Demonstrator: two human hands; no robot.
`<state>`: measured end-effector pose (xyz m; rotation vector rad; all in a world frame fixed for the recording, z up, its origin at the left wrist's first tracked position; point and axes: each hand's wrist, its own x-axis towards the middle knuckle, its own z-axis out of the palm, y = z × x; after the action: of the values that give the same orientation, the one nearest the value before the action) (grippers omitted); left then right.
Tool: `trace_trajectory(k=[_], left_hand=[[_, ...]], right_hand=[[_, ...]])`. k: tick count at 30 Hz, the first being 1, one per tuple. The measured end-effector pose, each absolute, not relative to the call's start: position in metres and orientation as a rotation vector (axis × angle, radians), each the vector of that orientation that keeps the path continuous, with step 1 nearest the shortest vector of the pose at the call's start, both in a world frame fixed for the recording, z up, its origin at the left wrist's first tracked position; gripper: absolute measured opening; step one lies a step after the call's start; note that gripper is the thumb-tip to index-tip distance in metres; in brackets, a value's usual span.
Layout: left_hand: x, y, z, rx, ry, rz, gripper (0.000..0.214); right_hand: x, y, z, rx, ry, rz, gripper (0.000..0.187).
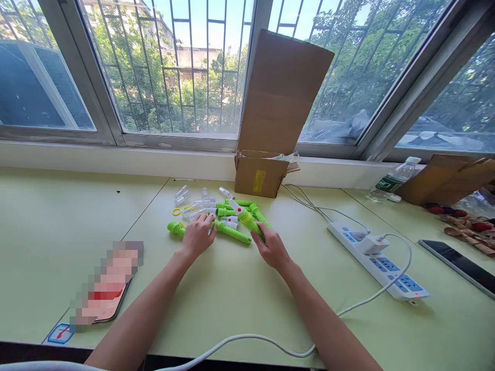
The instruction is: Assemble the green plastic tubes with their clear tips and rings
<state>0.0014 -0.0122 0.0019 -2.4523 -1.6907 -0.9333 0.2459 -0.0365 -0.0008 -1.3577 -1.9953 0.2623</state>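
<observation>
- On the far left I see a phone [110,286] on the worktop [216,293].
- Clear tubes [181,195] lie loose, with a yellow ring [176,212] just beside them.
- My left hand [199,234] is palm down with fingers bent, at the near edge of the clear tubes; I cannot tell whether it has hold of anything.
- Green tubes [234,233] lie in a pile between my hands.
- My right hand [270,246] is closed around a green barrel [248,221], tilted, its white-tipped end pointing up and left.
- Behind it stands an open box [253,176].
- Further right I have a power strip [381,260], then a bottle [392,181].
</observation>
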Motion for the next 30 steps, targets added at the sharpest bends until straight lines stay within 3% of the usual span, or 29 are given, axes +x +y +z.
trace_trajectory(k=[3,14,23,30], left_hand=[[0.004,-0.017,0.002,-2.394,-1.688,-0.633,0.032],[0.000,-0.031,0.015,-2.528,-1.861,-0.106,0.063],[0.002,-0.025,0.014,-2.597,-1.743,-0.455,0.043],[0.007,-0.026,0.027,-2.441,-1.738,-1.079,0.037]], right_hand=[[0.245,-0.037,-0.001,-1.360,-1.987,0.264,0.029],[0.244,-0.037,0.000,-1.360,-1.992,0.257,0.028],[0.245,-0.036,0.000,-1.372,-2.008,0.209,0.028],[0.246,-0.035,-0.003,-1.395,-2.012,0.175,0.028]])
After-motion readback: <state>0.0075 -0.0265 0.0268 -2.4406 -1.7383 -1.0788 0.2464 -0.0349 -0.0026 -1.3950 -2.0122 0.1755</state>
